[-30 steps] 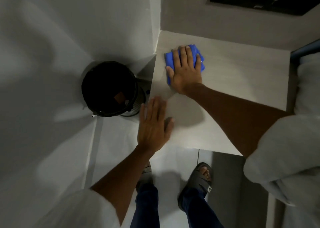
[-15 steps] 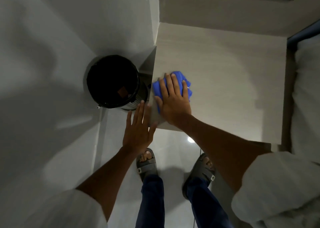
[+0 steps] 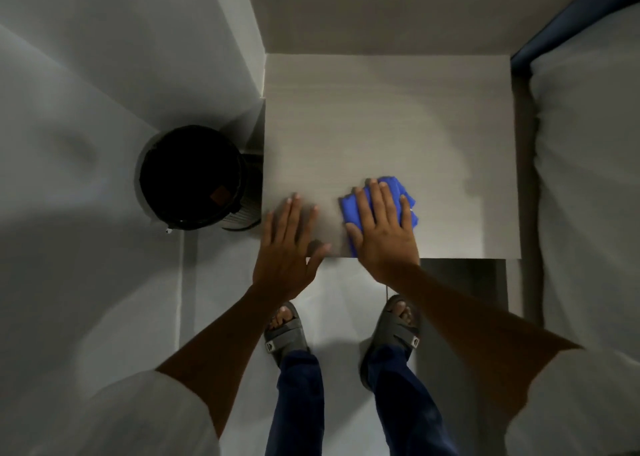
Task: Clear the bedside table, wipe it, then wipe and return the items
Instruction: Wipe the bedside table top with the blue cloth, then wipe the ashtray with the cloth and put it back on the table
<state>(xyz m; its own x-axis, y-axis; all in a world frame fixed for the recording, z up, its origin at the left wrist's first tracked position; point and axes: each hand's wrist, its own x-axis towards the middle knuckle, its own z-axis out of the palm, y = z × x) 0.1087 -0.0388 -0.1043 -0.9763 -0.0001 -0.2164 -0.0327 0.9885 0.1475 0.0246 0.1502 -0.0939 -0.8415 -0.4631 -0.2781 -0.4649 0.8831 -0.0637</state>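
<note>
The bedside table (image 3: 388, 116) has a bare, pale wood-grain top seen from above. My right hand (image 3: 382, 228) lies flat on a folded blue cloth (image 3: 401, 192), pressing it onto the table near the front edge. My left hand (image 3: 289, 247) rests open with fingers spread on the front left corner of the table, holding nothing. None of the table's items are in view.
A black round bin (image 3: 190, 178) stands on the floor left of the table, against the white wall. A white bed (image 3: 585, 178) borders the table's right side. My sandalled feet (image 3: 285, 331) stand on the pale floor just in front.
My right hand has drawn the blue cloth from the table's far left corner down to the front edge, then rightward. My left hand stayed at the front left corner.
</note>
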